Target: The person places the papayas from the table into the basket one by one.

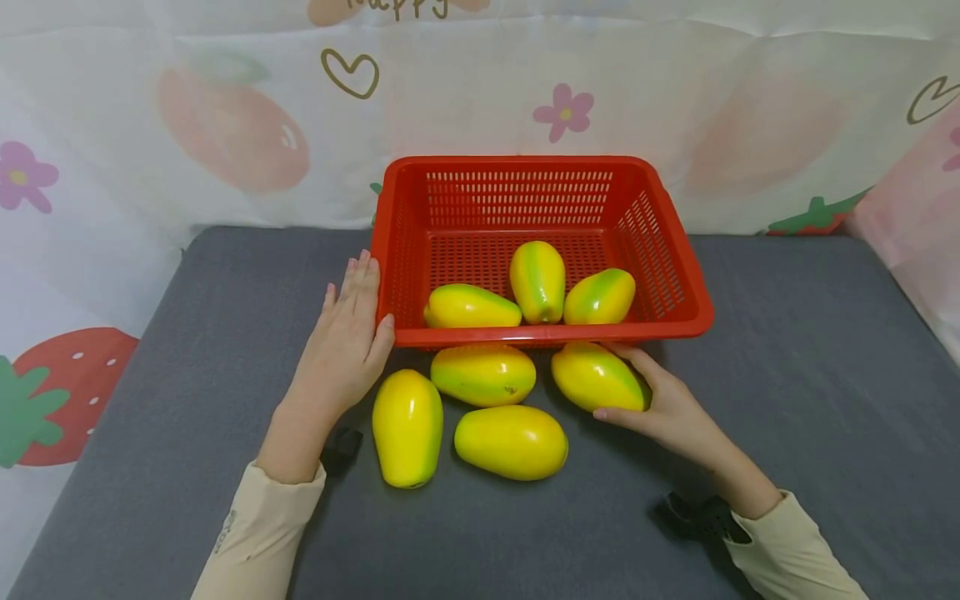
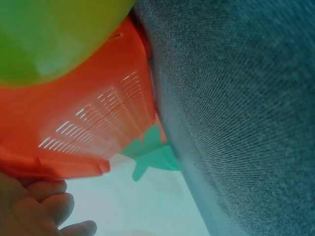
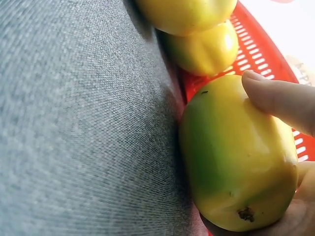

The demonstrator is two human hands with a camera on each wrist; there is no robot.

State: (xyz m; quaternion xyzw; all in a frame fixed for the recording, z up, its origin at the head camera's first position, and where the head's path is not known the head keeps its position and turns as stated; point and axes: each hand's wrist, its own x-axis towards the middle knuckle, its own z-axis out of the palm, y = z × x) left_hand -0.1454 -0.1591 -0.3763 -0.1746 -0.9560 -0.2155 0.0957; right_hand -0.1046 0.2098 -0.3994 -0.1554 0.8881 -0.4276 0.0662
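Note:
My right hand grips a yellow-green papaya in front of the basket's near right side, thumb on one side and fingers on the other. In the right wrist view this papaya lies close to the grey cloth. With fingers straight, my left hand rests against the left wall of the red plastic basket. Three papayas lie inside along the basket's near wall: one on its side, one upright and one tilted.
Three more papayas lie on the grey cloth before the basket: one near the rim, one closer to me and one at the left. A printed white curtain hangs behind.

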